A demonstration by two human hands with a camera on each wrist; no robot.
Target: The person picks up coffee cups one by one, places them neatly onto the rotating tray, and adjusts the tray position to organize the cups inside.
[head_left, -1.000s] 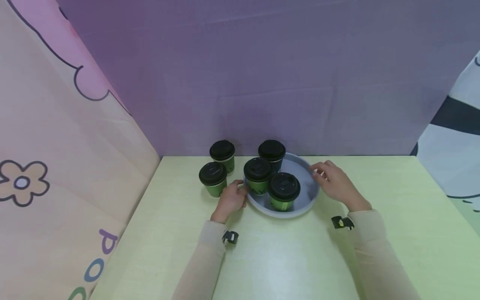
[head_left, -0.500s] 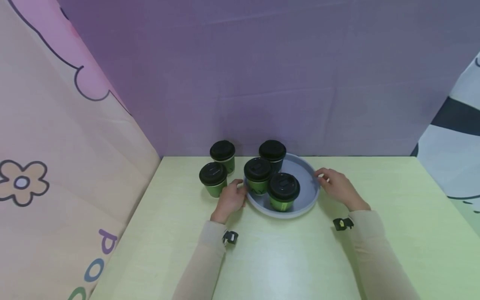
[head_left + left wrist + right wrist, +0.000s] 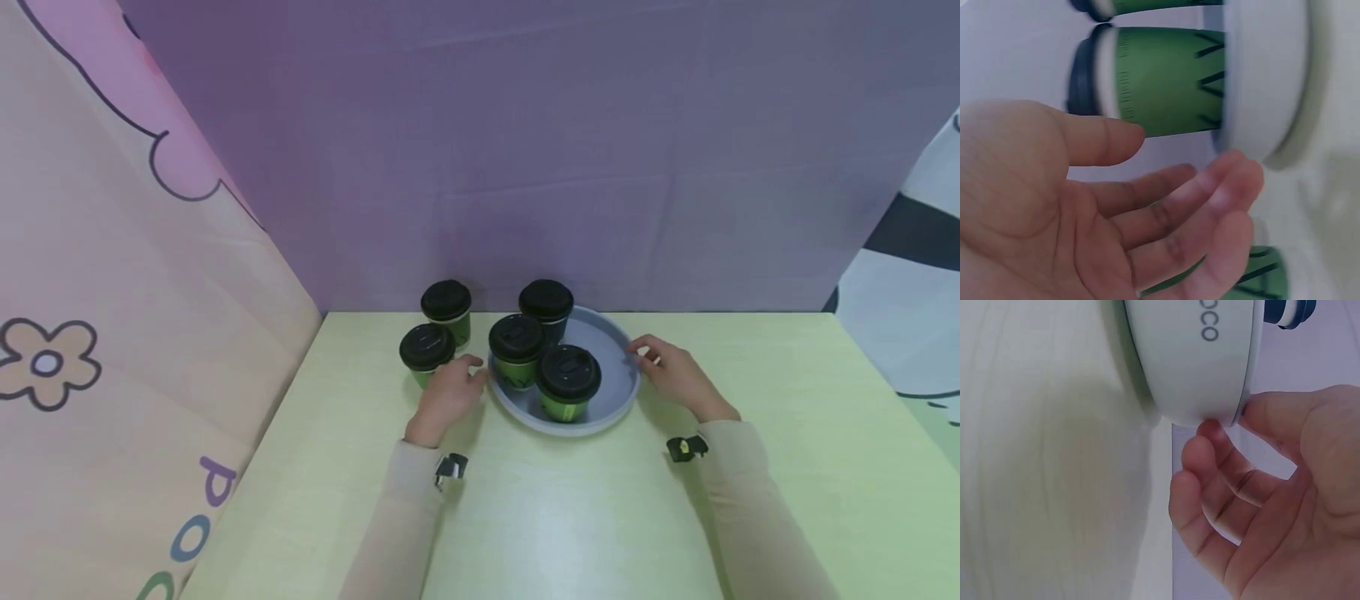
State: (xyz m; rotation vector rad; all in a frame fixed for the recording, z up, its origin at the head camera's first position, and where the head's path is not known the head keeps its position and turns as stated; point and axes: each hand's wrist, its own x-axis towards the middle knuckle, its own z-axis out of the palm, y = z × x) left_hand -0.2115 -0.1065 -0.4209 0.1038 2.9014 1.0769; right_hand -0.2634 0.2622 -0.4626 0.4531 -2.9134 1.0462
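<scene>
A round grey tray with a raised rim carries three green paper cups with black lids: a back cup, a left cup and a front cup. My right hand pinches the tray's right rim, thumb on the edge and a forefinger against the outer wall. Between the tray's left side and a nearby lidded cup is my left hand. Its fingers are relaxed and hold nothing, fingertips close to the tray wall.
Another lidded cup stands on the pale yellow-green table, behind the one near my left hand. A purple cloth wall rises along the table's back edge. A printed cloth borders the left side.
My left hand has drawn back slightly left from the tray's rim and now overlaps the nearby cup. My right hand shifted a little outward at the rim. The tray and cups stay put.
</scene>
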